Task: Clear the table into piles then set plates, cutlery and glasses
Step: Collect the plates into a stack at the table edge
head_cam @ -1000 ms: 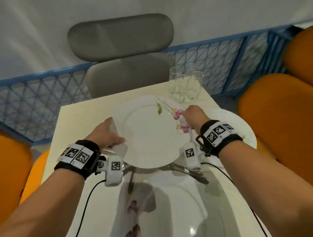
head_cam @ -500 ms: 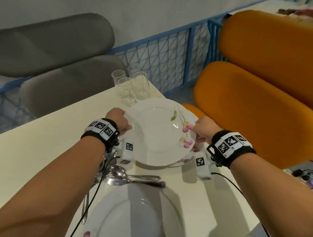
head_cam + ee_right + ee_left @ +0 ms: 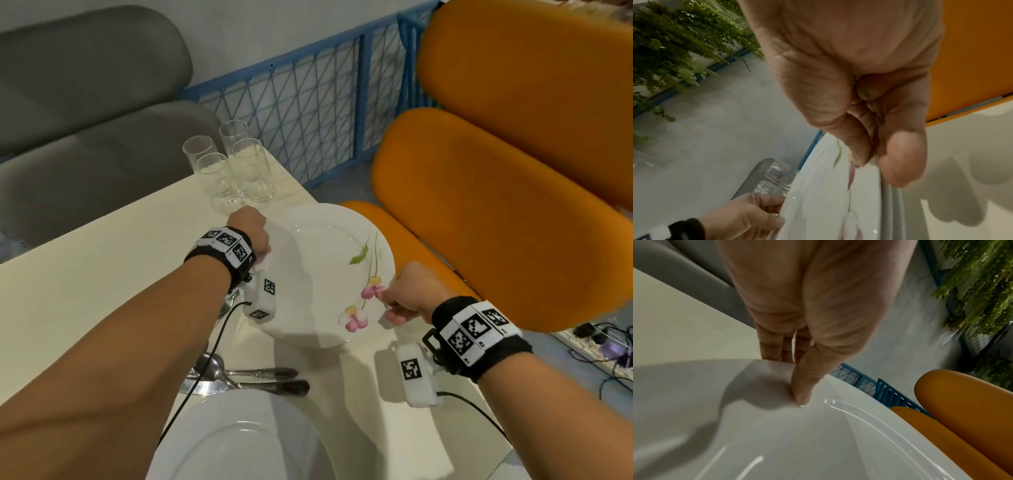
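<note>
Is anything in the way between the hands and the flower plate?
No, nothing visible. The left hand already grips one edge of the flowered plate and the right hand pinches the opposite rim. The glasses stand beyond the plate, and the spoons lie nearer the person, both outside the grips.

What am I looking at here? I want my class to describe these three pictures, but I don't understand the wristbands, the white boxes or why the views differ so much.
No machine here: a person is clearing and setting a table bare-handed. The patterned wristbands carry small white cameras. The wide picture comes from a camera worn on the head; the two close ones look along each wrist at the fingers.

The left hand and right hand grip opposite edges of a white flowered plate; in the right wrist view it seems to top a stack. On the cream table stand four empty glasses, with a pile of cutlery nearer and another white plate nearest. Grey and orange chairs surround the table.
</note>
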